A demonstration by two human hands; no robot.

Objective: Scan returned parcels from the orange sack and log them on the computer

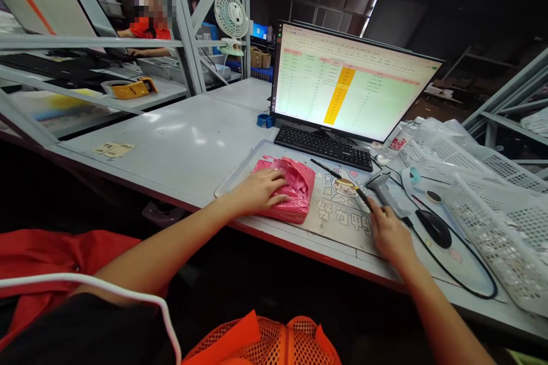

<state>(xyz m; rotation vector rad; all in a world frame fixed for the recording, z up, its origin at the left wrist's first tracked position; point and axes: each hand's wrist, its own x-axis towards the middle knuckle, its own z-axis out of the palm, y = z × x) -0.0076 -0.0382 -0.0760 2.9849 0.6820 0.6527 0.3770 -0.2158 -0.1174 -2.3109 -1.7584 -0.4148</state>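
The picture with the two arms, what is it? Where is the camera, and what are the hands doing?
The camera sits on a person's head and looks down at their own arms, so it shows what they see. The left hand rests flat on a pink bag on a mat. The right hand touches the end of a thin black pen, next to a grey scanner. Behind are a keyboard and a monitor showing a table. White baskets lie at the right.
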